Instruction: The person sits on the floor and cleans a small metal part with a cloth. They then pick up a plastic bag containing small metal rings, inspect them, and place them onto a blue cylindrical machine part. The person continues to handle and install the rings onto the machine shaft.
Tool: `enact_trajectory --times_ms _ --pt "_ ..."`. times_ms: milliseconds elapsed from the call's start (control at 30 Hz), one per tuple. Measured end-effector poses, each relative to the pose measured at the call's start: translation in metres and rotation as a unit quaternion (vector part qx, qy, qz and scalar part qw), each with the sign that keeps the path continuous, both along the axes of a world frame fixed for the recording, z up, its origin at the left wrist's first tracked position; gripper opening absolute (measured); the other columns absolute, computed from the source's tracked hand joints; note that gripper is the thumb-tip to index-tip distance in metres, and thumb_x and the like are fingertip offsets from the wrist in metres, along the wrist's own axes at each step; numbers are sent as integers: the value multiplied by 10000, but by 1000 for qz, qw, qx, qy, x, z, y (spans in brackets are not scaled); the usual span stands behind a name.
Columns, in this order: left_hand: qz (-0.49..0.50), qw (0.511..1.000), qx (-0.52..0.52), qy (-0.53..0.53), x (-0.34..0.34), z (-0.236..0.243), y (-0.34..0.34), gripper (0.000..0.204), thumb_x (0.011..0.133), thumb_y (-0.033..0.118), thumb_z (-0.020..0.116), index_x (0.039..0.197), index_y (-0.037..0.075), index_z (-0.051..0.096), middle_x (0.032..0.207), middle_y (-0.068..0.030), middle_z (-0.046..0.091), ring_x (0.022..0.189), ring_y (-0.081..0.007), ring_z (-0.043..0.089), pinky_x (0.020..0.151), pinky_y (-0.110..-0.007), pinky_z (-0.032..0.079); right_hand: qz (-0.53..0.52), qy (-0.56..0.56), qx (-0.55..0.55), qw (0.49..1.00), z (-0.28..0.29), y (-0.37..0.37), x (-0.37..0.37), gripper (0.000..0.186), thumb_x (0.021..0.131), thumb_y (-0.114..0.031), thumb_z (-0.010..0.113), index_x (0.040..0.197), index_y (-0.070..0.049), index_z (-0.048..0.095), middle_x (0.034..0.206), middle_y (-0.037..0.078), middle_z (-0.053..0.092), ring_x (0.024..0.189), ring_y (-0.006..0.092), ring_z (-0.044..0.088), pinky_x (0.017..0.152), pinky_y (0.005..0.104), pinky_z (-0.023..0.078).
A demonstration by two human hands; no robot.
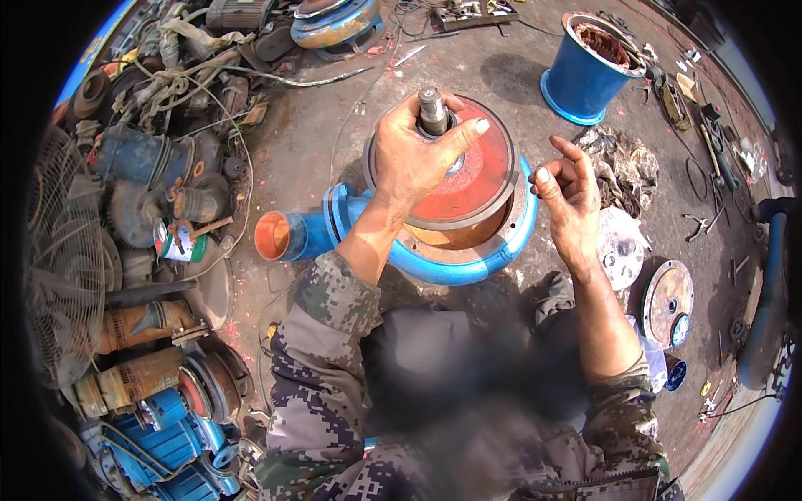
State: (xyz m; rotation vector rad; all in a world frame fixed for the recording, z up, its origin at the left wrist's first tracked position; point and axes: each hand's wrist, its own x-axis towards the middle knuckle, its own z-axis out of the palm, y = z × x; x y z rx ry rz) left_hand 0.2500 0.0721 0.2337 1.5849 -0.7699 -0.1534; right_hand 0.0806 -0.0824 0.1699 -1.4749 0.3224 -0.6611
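Note:
In front of me a blue pump casing (511, 260) rests on the ground, its side outlet pipe (311, 235) pointing left with an orange inside. A round red disc (489, 179) with a dark rim sits tilted over the casing's opening, leaving a gap on the near side. From the disc rises a threaded metal shaft (432, 113). My left hand (411, 159) is wrapped around the shaft's base, thumb on the right, other fingers partly hidden behind. My right hand (572, 204) is raised just right of the casing, fingers loosely bent and apart, with nothing visible in them.
A blue cylinder (579, 83) stands at the far right. Crumpled rags (620, 163) and round metal plates (668, 302) lie to the right, with tools (717, 150) beyond. Old motors, a wire fan guard (63, 267) and a paint can (177, 240) crowd the left.

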Motion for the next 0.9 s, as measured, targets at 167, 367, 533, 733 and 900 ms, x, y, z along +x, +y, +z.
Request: enact_trajectory --times_ms 167,367,533,733,900 --pt "28 999 34 -24 1 2 -2 234 853 164 895 947 37 723 821 22 653 784 -65 605 683 -247 498 -2 8 1 1000 0 0 2 543 1015 -153 720 1469 -7 460 948 43 657 933 129 636 902 307 505" --pt "-14 1000 0 2 4 -6 0 377 848 256 900 1072 24 704 920 -19 708 886 -107 660 777 -282 548 -16 -14 8 1000 -1 -4 4 564 1005 -134 730 1479 -6 453 994 56 682 979 142 652 937 311 515" --pt "-47 994 40 -94 10 4 36 530 854 241 874 1280 -4 676 1159 -135 714 1136 -221 662 990 -368 537 66 -62 30 995 31 -3 24 705 978 -109 752 1555 -17 357 1230 151 713 1102 174 670 1000 331 530" --pt "-28 999 22 19 -1 8 43 474 904 197 815 1323 11 694 1242 -141 726 1163 -238 682 1011 -364 526 209 -54 -70 974 69 2 83 877 903 -41 802 1608 -38 281 1362 189 668 1208 233 661 1064 375 543" --pt "-4 1000 0 -26 0 2 41 419 932 188 785 1292 -12 706 1209 -154 744 1112 -236 712 948 -360 555 241 10 -41 970 75 -1 95 782 875 -33 823 1554 -22 434 1323 156 690 1160 197 673 1034 345 556"
